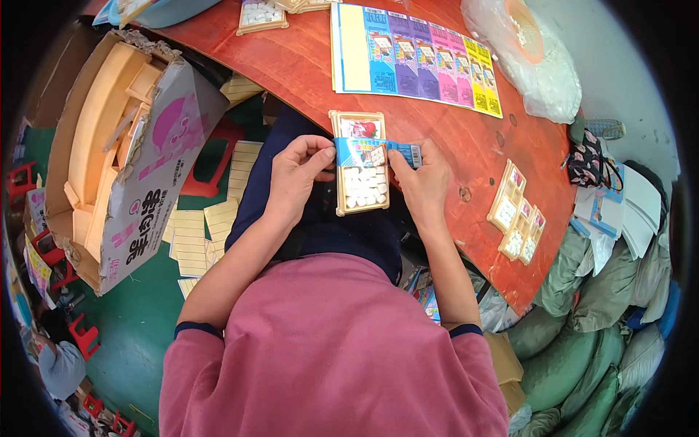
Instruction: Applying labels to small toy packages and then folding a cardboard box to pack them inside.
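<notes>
In front of me, at the table's edge, is a small tan tray point(362, 206) with white pieces point(365, 186) in its lower part and a packet with a red strawberry picture point(360, 129) in its upper part. A blue printed paper band point(357, 154) lies across the tray's middle. My left hand point(297, 169) pinches the band's left end, thumb against forefinger. At the right side my right hand point(421, 178) grips the band, its thumb pressed on top and its other fingers partly hidden beneath. The band's right end, with a barcode, sticks out past that thumb.
Uncut sheets of coloured printed bands point(429, 58) lie on the red table point(291, 69). Filled trays point(518, 218) sit at the right, near a clear plastic bag point(546, 76). A torn carton point(156, 171) of wooden pieces stands left. Green sacks point(561, 349) are piled at right.
</notes>
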Motion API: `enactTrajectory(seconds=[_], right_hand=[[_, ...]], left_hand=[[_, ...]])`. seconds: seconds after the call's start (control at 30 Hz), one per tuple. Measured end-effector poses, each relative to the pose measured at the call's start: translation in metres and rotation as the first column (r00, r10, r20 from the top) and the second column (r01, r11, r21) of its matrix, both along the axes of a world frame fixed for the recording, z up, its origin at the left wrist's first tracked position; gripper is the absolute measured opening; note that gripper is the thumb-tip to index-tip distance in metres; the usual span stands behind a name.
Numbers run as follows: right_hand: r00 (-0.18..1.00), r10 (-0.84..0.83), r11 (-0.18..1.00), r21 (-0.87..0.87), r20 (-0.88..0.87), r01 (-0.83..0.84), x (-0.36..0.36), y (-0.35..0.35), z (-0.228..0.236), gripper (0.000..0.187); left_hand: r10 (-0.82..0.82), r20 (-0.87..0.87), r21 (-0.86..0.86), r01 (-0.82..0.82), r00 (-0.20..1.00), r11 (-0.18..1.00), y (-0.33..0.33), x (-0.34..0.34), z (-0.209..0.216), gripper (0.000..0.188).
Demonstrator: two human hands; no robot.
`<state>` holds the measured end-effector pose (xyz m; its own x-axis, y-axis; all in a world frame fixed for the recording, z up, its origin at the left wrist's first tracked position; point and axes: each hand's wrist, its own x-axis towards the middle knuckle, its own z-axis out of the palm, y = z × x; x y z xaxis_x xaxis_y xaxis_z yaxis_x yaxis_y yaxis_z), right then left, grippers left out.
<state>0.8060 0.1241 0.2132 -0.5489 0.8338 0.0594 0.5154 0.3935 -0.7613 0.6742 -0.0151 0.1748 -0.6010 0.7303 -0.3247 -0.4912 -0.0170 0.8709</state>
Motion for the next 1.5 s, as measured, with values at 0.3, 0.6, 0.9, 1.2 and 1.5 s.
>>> enactTrajectory(seconds=[0.3, 0.6, 0.9, 1.2, 1.5], right_hand=[[0.999, 0.001, 0.999, 0.049, -0.039, 0.001, 0.001, 0.003, -0.009, 0.019], [0.909, -0.160, 0.708, -0.686, -0.384, -0.166, 0.003, 0.002, 0.012, 0.017], [0.908, -0.001, 0.609, -0.720, -0.419, -0.332, -0.032, -0.025, 0.038, 0.020], [0.937, 0.126, 0.731, -0.607, -0.326, -0.310, -0.039, -0.022, 0.042, 0.024], [0.955, 0.154, 0.814, -0.515, -0.253, -0.268, -0.042, -0.019, 0.022, 0.023]], left_hand=[[-0.076, 0.016, -0.087, 0.077, 0.997, 0.993, 0.009, 0.006, 0.024, 0.027], [-0.143, 0.394, 0.261, 0.039, 0.908, 0.965, 0.002, 0.000, 0.009, 0.033], [-0.336, 0.697, 0.428, 0.009, 0.634, 0.904, 0.005, 0.013, 0.001, 0.029], [-0.294, 0.784, 0.393, -0.071, 0.546, 0.917, 0.007, 0.009, 0.020, 0.029], [-0.293, 0.830, 0.383, -0.103, 0.474, 0.918, 0.001, 0.010, 0.023, 0.033]])
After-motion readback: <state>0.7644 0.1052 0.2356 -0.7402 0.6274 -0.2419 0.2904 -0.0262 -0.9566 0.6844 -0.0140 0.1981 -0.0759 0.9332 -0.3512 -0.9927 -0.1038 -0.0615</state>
